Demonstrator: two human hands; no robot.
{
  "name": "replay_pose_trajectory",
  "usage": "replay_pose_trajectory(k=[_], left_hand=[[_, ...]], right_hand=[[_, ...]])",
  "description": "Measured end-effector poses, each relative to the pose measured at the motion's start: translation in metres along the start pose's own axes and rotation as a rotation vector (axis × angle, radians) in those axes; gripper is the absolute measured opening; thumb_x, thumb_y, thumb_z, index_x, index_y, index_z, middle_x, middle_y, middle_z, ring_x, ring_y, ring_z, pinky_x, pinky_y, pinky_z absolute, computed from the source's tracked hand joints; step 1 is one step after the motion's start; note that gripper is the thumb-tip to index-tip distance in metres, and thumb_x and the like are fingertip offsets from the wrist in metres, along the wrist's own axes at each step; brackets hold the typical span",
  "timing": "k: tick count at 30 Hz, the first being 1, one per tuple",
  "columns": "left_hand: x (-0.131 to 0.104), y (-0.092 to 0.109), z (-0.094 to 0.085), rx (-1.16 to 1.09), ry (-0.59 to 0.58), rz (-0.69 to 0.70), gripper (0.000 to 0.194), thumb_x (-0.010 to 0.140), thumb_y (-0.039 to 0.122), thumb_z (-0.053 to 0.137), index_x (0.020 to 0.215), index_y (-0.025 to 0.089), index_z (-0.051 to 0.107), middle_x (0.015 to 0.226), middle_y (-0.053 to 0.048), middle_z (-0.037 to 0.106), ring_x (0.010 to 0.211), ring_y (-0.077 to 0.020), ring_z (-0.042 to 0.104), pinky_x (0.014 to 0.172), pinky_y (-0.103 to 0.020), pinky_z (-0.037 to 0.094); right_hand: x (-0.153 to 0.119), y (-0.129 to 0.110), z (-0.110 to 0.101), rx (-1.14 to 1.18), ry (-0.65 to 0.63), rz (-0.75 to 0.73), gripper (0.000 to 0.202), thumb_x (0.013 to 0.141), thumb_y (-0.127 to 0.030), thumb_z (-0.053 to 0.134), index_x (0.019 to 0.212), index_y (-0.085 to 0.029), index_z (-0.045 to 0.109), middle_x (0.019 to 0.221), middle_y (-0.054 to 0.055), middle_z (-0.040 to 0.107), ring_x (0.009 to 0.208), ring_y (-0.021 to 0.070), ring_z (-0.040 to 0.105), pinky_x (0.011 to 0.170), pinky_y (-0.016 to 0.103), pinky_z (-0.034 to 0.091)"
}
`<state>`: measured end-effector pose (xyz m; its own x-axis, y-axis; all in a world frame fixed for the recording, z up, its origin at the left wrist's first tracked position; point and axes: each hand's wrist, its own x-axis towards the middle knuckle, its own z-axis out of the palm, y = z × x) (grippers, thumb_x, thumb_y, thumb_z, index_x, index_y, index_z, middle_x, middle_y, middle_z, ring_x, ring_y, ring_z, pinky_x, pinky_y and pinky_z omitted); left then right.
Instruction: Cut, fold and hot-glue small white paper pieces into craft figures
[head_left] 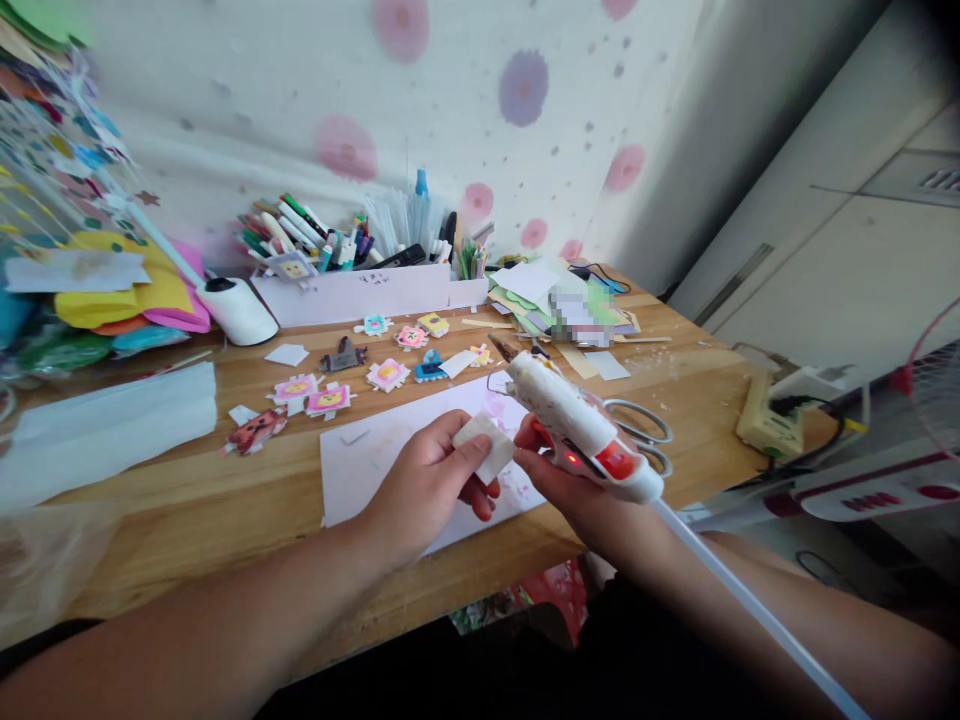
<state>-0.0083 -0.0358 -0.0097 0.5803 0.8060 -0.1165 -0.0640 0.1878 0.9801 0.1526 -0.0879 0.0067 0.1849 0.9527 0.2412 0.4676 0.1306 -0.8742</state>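
Left hand: the left hand [435,475] pinches a small white square [474,430], thumb on top, fingers beneath.
Right hand: the right hand [559,480] has its fingers wrapped around the grip of a white glue gun [570,420].
White square: held above the white sheet [360,480], near the right hand; whether they touch, I cannot tell.
Glue gun: nozzle pointing away and to the left, red light [572,459] lit, long glue stick [750,610] trailing from its rear.
Scissors: the handles of the scissors [637,404] show just beyond the gun.
Cutouts: colourful paper cutouts [388,375] lie spread on the worktop [277,500], beyond and left of the sheet.
Pens: many pens [300,228] stand in a white box [352,297] near the wall.
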Motion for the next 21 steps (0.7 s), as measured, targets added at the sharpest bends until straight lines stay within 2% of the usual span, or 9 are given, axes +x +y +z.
replay_pose_trajectory(k=[4,13,17,21], left_hand=[[-0.002,0.001,0.001,0.007,-0.017,0.019,0.02,0.087,0.037,0.053,0.084,0.018,0.051,0.064,0.0,0.059,0.053,-0.0134,0.06,0.047,-0.023,0.046],[-0.007,0.009,0.004,0.192,-0.013,0.037,0.019,0.077,0.029,0.065,0.085,0.02,0.051,0.066,0.002,0.058,0.058,-0.0137,0.057,0.054,-0.026,0.048],[-0.007,0.009,0.006,0.259,0.013,0.013,0.018,0.077,0.029,0.064,0.085,0.019,0.052,0.064,0.001,0.06,0.059,-0.0159,0.059,0.054,-0.027,0.048],[-0.005,0.005,0.004,0.246,0.021,0.045,0.02,0.078,0.032,0.065,0.088,0.019,0.054,0.063,0.001,0.061,0.058,-0.0154,0.059,0.053,-0.026,0.047]], right_hand=[[0.002,0.002,0.007,-0.163,0.113,-0.025,0.021,0.068,-0.026,0.066,0.086,-0.025,0.055,0.076,0.001,0.062,0.067,0.0194,0.06,0.064,0.035,0.047],[0.002,-0.002,0.008,-0.243,0.124,0.02,0.016,0.069,-0.028,0.065,0.079,-0.027,0.053,0.078,0.002,0.064,0.07,0.0212,0.06,0.066,0.037,0.047],[0.001,0.002,0.007,-0.315,0.159,-0.027,0.018,0.066,-0.03,0.069,0.08,-0.026,0.058,0.083,0.004,0.064,0.071,0.0218,0.06,0.064,0.035,0.046],[-0.003,0.01,0.006,-0.337,0.153,-0.114,0.024,0.069,-0.027,0.067,0.092,-0.026,0.061,0.082,0.002,0.065,0.07,0.0197,0.062,0.062,0.031,0.047]])
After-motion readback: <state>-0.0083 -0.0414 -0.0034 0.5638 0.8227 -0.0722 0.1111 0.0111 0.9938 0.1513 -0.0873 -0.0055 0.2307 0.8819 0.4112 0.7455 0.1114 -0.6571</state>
